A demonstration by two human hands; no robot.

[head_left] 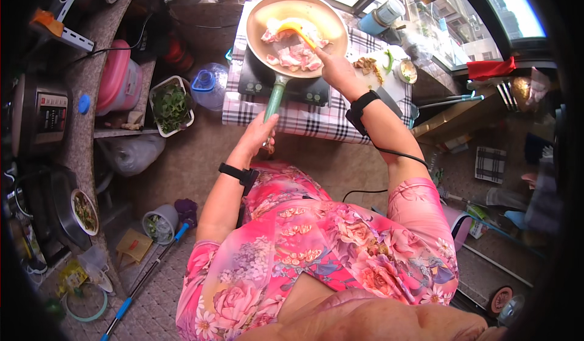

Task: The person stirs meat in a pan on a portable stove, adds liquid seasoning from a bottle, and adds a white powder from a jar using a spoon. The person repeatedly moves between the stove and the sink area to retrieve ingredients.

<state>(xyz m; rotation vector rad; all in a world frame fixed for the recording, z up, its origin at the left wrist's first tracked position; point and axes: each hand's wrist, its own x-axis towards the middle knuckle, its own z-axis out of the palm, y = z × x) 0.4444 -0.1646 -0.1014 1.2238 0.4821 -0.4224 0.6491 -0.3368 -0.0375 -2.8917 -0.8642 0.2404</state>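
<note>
My left hand (261, 133) grips the green handle (275, 99) of a frying pan (335, 19) with a pale beige inside. In the pan lie pieces of raw-looking pink and white meat (299, 57). My right hand (338, 73) holds a yellow-orange spatula (305, 38), its curved head in among the meat. Under the pan is a black induction cooker (292, 92), standing on a checked tablecloth (301, 126). To the right of the pan, a white cutting board (382, 79) bears chopped brown pieces (367, 65) and a green pepper (388, 61).
A small bowl (407, 71) sits at the board's right, near a dark knife blade (390, 101). Left of the table are a large plastic bottle (210, 85) and a white basket of leafy greens (169, 105). A black cable (401, 153) trails from my right wrist. Windows stand behind.
</note>
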